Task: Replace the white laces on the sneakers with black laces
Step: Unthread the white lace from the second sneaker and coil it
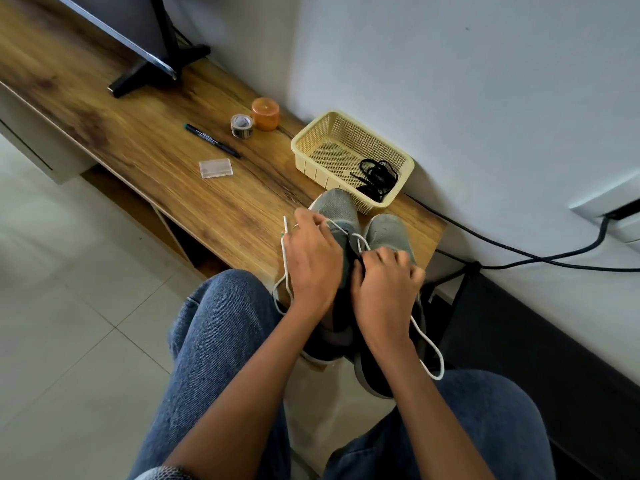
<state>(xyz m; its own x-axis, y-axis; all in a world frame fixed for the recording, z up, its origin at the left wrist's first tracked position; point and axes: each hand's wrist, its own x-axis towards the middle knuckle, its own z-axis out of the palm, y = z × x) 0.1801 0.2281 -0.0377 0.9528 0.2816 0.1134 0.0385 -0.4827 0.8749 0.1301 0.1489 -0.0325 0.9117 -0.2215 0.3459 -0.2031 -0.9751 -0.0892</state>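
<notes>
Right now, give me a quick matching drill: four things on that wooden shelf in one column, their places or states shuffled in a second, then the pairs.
Things:
1. black laces
2. white lace
3. orange container
4. marker pen

Places or states:
A. lying flat, left of the tape roll
B. bundled in the yellow basket
C. standing near the wall
D. partly pulled out of the sneaker, held by the left hand

Pairs: 1-B, 2-D, 3-C, 4-A

Print on marker pen (212, 140) and tape roll (241, 126) blurred, unreadable
</notes>
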